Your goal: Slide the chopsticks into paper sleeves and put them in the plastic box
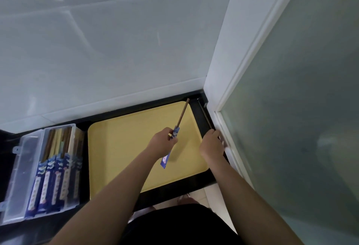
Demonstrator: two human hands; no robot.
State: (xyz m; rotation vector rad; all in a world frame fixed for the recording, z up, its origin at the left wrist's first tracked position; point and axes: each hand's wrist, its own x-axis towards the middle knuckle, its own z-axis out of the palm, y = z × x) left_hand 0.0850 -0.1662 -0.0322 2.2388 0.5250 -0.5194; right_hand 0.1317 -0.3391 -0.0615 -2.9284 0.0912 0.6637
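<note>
Judging from the plastic box (41,171), well out to the left of the left hand (162,142), much of the task is already done: several sleeved pairs lie packed side by side in it, blue paper toward the person and bare wood toward the wall, and its clear lid (18,176) is folded open on the far left. One more paper sleeve (168,150) is gripped in the left hand, fingers curled round it, with a brown chopstick (182,113) sticking out of its top and pointing up and away from the hand toward the back wall. Only one stick can be made out in this sleeve. The right hand (211,143) is lowered at the right rim of the yellow tray (120,143), beside the white door frame (229,134); its fingers are bent over what looks like a dark loose chopstick (205,117) lying on the black counter strip just beyond it, but whether that stick is actually pinched cannot be told. No other loose chopsticks or sleeves are seen on the tray.

Room is tight on the right: the hand is hemmed between tray rim and door frame, so the stick would likely have to be drawn leftward. Beneath and to the left of the left hand, bare tray is offered for the insertion, and the way across to the box appears unobstructed.
</note>
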